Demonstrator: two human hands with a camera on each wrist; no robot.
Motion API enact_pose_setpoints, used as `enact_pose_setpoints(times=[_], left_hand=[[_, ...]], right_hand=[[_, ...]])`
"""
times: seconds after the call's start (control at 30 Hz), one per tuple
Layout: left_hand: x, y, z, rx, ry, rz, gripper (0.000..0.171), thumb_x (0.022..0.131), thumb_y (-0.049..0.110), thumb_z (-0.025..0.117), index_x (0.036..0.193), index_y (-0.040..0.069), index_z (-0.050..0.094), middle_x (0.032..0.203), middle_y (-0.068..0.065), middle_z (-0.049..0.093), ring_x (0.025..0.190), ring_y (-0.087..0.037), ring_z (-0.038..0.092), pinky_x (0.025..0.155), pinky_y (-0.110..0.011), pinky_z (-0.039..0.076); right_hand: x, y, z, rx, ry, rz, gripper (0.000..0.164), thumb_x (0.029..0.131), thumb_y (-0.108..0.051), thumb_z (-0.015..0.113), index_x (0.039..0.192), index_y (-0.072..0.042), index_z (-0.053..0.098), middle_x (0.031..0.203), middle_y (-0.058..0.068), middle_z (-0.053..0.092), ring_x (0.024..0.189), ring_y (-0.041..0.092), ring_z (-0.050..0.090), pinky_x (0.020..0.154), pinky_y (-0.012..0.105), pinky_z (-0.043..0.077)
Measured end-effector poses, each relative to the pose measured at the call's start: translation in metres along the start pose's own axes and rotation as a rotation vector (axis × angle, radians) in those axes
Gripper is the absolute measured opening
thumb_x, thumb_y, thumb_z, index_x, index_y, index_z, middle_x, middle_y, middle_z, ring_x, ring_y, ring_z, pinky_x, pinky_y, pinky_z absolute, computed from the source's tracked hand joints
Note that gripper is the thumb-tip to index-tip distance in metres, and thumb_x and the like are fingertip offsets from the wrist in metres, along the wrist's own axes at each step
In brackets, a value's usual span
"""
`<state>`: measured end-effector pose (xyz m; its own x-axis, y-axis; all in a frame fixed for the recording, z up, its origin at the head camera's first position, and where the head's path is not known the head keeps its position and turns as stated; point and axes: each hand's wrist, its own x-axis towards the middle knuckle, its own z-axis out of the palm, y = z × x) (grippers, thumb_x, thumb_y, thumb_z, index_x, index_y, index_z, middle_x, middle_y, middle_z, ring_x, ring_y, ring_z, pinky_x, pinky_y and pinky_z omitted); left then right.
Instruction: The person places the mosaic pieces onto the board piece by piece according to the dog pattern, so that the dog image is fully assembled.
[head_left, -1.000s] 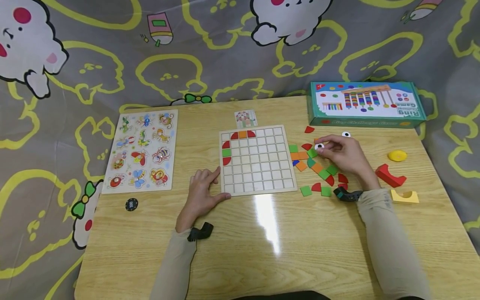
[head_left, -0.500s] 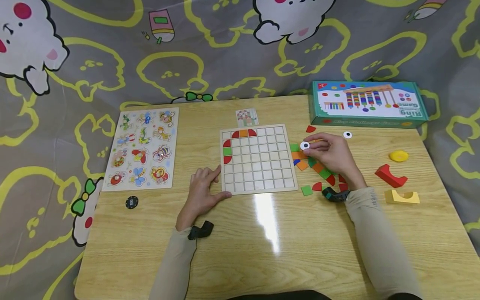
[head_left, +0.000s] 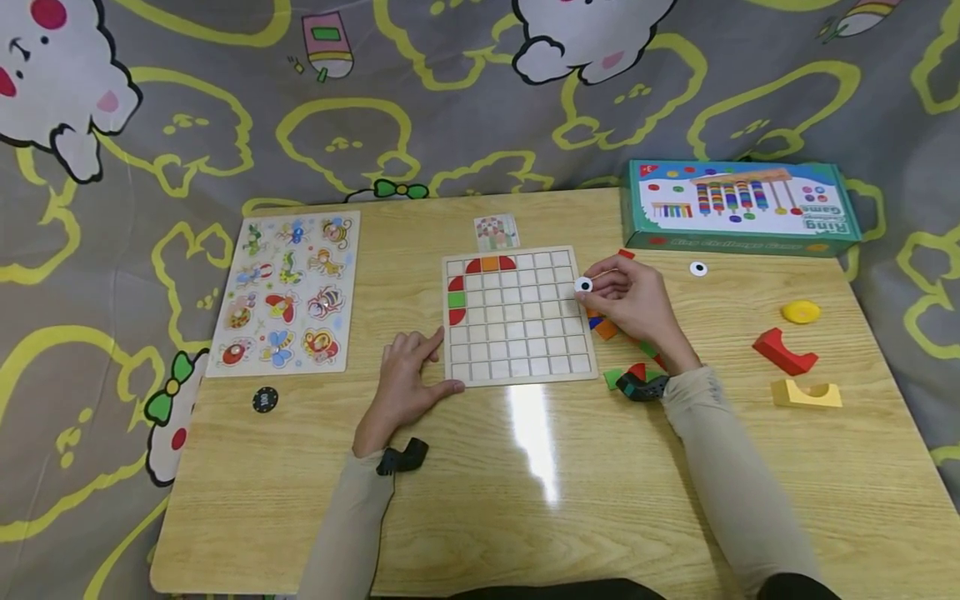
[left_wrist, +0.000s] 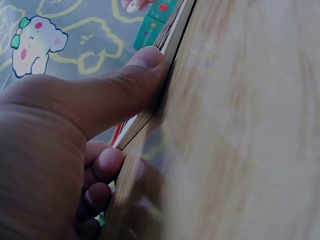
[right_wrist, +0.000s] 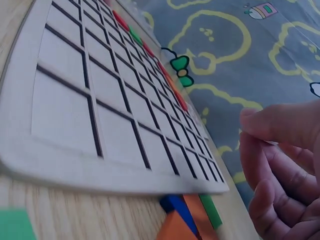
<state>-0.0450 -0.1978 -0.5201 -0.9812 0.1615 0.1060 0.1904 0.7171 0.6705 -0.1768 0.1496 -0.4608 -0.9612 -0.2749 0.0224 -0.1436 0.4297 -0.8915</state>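
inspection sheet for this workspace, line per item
Surface: glossy pale wooden table with glare
Job's things: square pale wooden grid board bearing six flat red, orange and green pieces; loose ones on its right
Clutter: wooden insect puzzle, black round chip, green cardboard box, arched red block, arched yellow block
Hands: left hand touches the board's near left corner; right hand pinches round white black-dotted disc
Cables: nothing seen
Surroundings: grey cartoon-print fabric

The right fingers (head_left: pixel 609 307) are hiding some coloured tiles (head_left: pixel 606 330); detail on the card (head_left: pixel 496 232) is appearing too small to tell; a blurred green tile (right_wrist: pixel 16 225) is running off the right wrist view.
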Motion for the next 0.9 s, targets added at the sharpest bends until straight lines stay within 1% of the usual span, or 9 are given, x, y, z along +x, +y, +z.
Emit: enact_pose_setpoints(times=[0.1,0.2,0.27,0.4,0.53,0.63,0.77,0.83,0.9], left_hand=[[0.000,-0.001,0.000,0.003,0.003,0.003,0.091,0.071,0.043,0.088,0.145,0.007,0.049,0.088,0.002,0.047,0.086,-0.017,0.033,0.080,-0.034,0.023],[0.001,-0.002,0.000,0.006,0.003,0.005,0.091,0.071,0.043,0.088,0.145,0.007,0.048,0.088,0.002,0.047,0.086,-0.017,0.033,0.080,-0.034,0.023],[0.001,-0.003,-0.001,0.011,0.004,0.005,0.092,0.071,0.043,0.088,0.146,0.008,0.048,0.088,0.003,0.047,0.086,-0.018,0.033,0.080,-0.034,0.023],[0.001,-0.004,0.000,0.025,0.000,0.005,0.092,0.071,0.045,0.087,0.146,0.009,0.048,0.088,0.003,0.046,0.086,-0.017,0.033,0.080,-0.034,0.023],[0.001,-0.004,0.000,0.023,-0.002,0.008,0.092,0.071,0.045,0.087,0.146,0.008,0.048,0.088,0.003,0.047,0.086,-0.018,0.033,0.080,-0.034,0.023],[0.001,-0.005,0.000,0.024,0.000,0.011,0.092,0.071,0.045,0.087,0.146,0.008,0.049,0.088,0.003,0.047,0.086,-0.018,0.033,0.080,-0.034,0.023],[0.001,-0.005,0.000,0.026,-0.001,0.010,0.091,0.071,0.045,0.087,0.146,0.009,0.049,0.088,0.002,0.048,0.086,-0.017,0.034,0.080,-0.034,0.024],[0.002,-0.005,0.001,0.024,-0.002,0.007,0.092,0.070,0.045,0.088,0.146,0.009,0.049,0.088,0.002,0.048,0.086,-0.017,0.034,0.080,-0.034,0.024],[0.002,-0.005,0.001,0.027,0.001,0.009,0.092,0.070,0.045,0.088,0.145,0.009,0.049,0.088,0.002,0.048,0.087,-0.018,0.034,0.081,-0.034,0.024]], right_hand=[[0.001,-0.015,0.007,-0.006,-0.013,-0.015,0.035,0.085,-0.014,0.078,0.115,-0.003,0.064,0.089,0.018,0.072,0.074,0.028,0.068,0.062,0.018,0.051],[0.007,-0.014,0.013,-0.001,-0.026,-0.040,0.035,0.086,-0.014,0.077,0.117,-0.005,0.064,0.087,0.017,0.072,0.075,0.034,0.067,0.060,0.019,0.049],[0.011,-0.009,0.017,-0.004,-0.031,-0.043,0.035,0.085,-0.018,0.079,0.116,-0.008,0.066,0.087,0.015,0.073,0.075,0.031,0.068,0.061,0.019,0.049],[0.020,-0.001,0.025,-0.005,-0.035,-0.056,0.035,0.083,-0.027,0.081,0.112,-0.015,0.068,0.086,0.007,0.074,0.074,0.022,0.069,0.063,0.020,0.049],[0.027,0.000,0.033,0.004,-0.048,-0.072,0.032,0.084,-0.026,0.079,0.112,-0.016,0.069,0.086,0.004,0.074,0.076,0.015,0.069,0.067,0.020,0.050],[0.033,-0.002,0.041,0.041,-0.082,-0.058,0.030,0.086,-0.019,0.076,0.115,-0.013,0.069,0.090,0.007,0.075,0.081,0.016,0.071,0.072,0.020,0.050],[0.039,-0.006,0.052,0.102,-0.135,-0.035,0.031,0.088,-0.011,0.073,0.119,-0.009,0.068,0.094,0.013,0.075,0.089,0.025,0.072,0.075,0.020,0.050],[0.042,-0.008,0.056,0.099,-0.154,-0.033,0.031,0.089,-0.011,0.073,0.119,-0.009,0.067,0.096,0.014,0.075,0.090,0.027,0.071,0.075,0.021,0.049],[0.045,-0.010,0.061,0.079,-0.167,-0.043,0.030,0.089,-0.013,0.074,0.118,-0.012,0.067,0.098,0.012,0.074,0.091,0.027,0.070,0.075,0.023,0.049]])
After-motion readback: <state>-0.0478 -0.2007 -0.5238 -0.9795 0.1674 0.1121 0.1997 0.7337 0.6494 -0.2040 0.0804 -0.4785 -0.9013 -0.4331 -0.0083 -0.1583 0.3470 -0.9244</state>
